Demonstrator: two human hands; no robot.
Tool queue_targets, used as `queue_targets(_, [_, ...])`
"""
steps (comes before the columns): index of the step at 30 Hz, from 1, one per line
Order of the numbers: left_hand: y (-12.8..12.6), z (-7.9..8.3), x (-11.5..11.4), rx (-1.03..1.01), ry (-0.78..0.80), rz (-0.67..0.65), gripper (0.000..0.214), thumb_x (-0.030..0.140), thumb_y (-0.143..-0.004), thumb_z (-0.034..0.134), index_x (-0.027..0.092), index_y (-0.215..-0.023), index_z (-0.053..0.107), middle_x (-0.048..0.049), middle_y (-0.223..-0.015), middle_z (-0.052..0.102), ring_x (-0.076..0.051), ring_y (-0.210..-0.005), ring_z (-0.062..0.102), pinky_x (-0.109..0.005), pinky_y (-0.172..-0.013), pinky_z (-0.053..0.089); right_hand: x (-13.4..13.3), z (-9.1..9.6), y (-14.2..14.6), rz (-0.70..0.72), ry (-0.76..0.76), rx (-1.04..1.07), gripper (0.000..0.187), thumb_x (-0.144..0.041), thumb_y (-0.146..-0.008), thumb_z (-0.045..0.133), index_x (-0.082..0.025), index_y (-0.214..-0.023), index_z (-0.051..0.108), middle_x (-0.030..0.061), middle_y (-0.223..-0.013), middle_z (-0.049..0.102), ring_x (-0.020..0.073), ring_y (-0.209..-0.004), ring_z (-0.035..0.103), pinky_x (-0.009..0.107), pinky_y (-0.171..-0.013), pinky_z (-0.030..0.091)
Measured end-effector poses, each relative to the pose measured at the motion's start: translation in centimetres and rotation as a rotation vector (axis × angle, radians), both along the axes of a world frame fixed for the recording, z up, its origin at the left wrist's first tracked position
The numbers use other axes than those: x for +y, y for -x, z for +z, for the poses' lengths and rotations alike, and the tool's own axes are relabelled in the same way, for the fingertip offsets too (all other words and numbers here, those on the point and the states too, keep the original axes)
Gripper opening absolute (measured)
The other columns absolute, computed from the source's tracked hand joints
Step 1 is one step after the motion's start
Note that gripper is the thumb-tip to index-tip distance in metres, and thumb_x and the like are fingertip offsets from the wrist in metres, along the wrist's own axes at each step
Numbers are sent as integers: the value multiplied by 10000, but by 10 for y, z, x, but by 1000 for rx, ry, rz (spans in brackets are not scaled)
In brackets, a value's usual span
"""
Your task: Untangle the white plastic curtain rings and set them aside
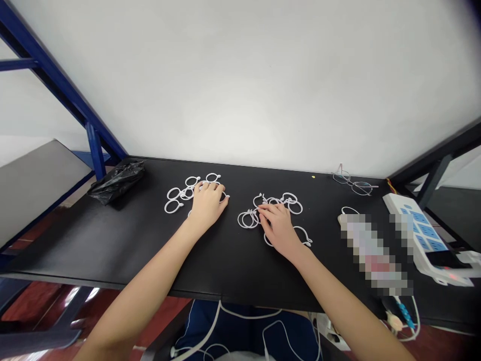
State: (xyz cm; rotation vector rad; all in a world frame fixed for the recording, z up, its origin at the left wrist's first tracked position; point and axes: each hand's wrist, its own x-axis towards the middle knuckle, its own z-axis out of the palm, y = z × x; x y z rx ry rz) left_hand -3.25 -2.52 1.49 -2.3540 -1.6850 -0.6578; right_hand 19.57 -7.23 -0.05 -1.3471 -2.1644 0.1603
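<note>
Two loose groups of thin white plastic rings with small knobbed ends, like shower curtain rings, lie on a black tabletop [150, 250]. My left hand [207, 203] lies palm down over the left group, its thumb apart from the fingers, covering some rings. Left of it, a ring [172, 206] stays in plain sight. Over the right group, my right hand [278, 225] has its fingertips and thumb drawn close together at a white ring [257, 216]. Several more rings [295, 204] spread around and partly beneath this hand.
A crumpled black plastic bag [118, 181] lies at the far left. Eyeglasses [353, 183] rest near the wall at right. A blurred-out device [376, 255] with a cable and a white power strip [421, 230] occupy the right side. Blue metal posts [95, 150] flank the left.
</note>
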Motion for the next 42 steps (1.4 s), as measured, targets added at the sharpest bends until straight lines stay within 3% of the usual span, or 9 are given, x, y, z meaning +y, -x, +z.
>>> queue_targets(5, [-4, 3, -1, -79, -4, -62, 127, 254, -898, 524, 212, -960, 627, -79, -986, 675, -272, -975, 605, -516, -1053, 318, 0, 2, 1, -1, -21, 14, 275, -186, -957, 448, -217, -977, 721, 72, -1090, 705, 268, -965, 552, 451, -853, 414])
queue_targets(14, [-17, 10, -9, -219, 20, -306, 138, 215, -939, 459, 213, -946, 597, -29, -984, 668, -183, -938, 606, -474, -1128, 242, 0, 6, 0, -59, -88, 154, 216, -217, -933, 512, -227, -899, 725, 57, -984, 725, 248, -899, 599, 432, -835, 431])
queue_targets(25, [-19, 11, -12, -237, 7, -383, 160, 201, -942, 451, 205, -918, 609, -21, -937, 664, -162, -872, 586, -453, -1118, 270, 1, 9, -2, -56, -131, 456, 173, -166, -869, 571, -244, -788, 702, 31, -877, 753, 227, -852, 675, 418, -827, 515])
queue_targets(30, [-21, 13, -16, -271, -17, -462, 166, 242, -955, 458, 195, -1002, 611, -45, -965, 668, -178, -915, 578, -423, -1076, 334, -3, 14, -1, -147, -106, 551, 79, -251, -861, 631, -236, -894, 701, 37, -825, 723, 189, -687, 636, 360, -670, 530])
queue_targets(35, [-27, 20, -27, -251, 25, -615, 330, 393, -945, 510, 172, -1188, 548, -86, -1028, 660, -230, -995, 556, -408, -974, 406, -5, 19, -2, -155, -167, 531, 79, -249, -864, 633, -246, -858, 712, 28, -779, 710, 192, -682, 612, 360, -659, 517])
queue_targets(39, [-32, 15, -29, -186, 92, -690, 400, 493, -922, 526, 169, -1154, 555, -88, -1003, 651, -227, -949, 571, -371, -880, 433, -4, 19, -2, -176, -159, 530, 81, -254, -867, 627, -238, -850, 705, 28, -781, 705, 179, -660, 603, 354, -662, 520])
queue_targets(42, [-35, 9, -28, -172, 97, -711, 344, 465, -940, 508, 166, -1096, 571, -84, -986, 651, -221, -939, 582, -365, -868, 431, -4, 18, -1, -168, -144, 572, 64, -244, -859, 638, -219, -846, 695, 16, -762, 694, 151, -615, 590, 323, -633, 521])
